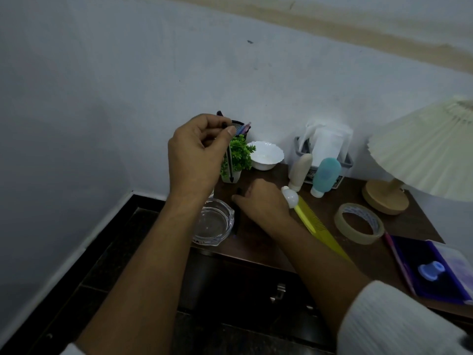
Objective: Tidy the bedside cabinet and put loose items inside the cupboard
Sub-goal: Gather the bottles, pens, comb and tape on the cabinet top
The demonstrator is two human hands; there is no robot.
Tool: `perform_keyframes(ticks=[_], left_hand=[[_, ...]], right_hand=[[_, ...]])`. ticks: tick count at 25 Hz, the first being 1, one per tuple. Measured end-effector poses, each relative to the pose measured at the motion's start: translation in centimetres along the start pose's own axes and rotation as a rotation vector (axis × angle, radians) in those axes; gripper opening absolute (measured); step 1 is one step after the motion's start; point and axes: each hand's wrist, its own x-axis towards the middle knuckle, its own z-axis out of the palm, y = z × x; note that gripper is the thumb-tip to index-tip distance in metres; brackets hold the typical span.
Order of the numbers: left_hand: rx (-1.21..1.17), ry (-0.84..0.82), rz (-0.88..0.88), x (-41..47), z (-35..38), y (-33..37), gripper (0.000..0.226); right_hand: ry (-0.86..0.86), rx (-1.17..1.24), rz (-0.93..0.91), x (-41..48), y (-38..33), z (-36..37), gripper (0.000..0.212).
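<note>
The left hand's (194, 149) fingers hide the pen's (230, 162) top and most of the mesh pen holder (240, 124) behind them. The dark object (237, 221) under the right hand's (261, 201) fingers is unidentifiable.

A home bedroom is indicated: a pleated lamp (422, 147), a yellow comb (317, 224), a teal squeeze bottle (326, 175) and a small potted plant (238, 155) are gathered on a wooden bedside cabinet (343, 193), set against a plain painted wall (153, 73).
</note>
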Motion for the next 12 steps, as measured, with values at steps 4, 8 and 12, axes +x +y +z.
perform_keyframes(ticks=[4, 8, 12], left_hand=[[-0.022, -0.021, -0.015, 0.0, 0.0, -0.1, 0.016], [-0.053, -0.047, -0.011, -0.1, 0.2, 0.2, 0.014], [-0.083, -0.077, -0.005, -0.4, 0.5, 0.8, 0.008]], right_hand=[[-0.075, 0.057, 0.045, 0.6, 0.8, -1.2, 0.033], [0.005, 0.519, 0.065, -1.1, 2.0, -4.2, 0.020], [0.093, 0.893, -0.065, -2.5, 1.7, -8.3, 0.030]])
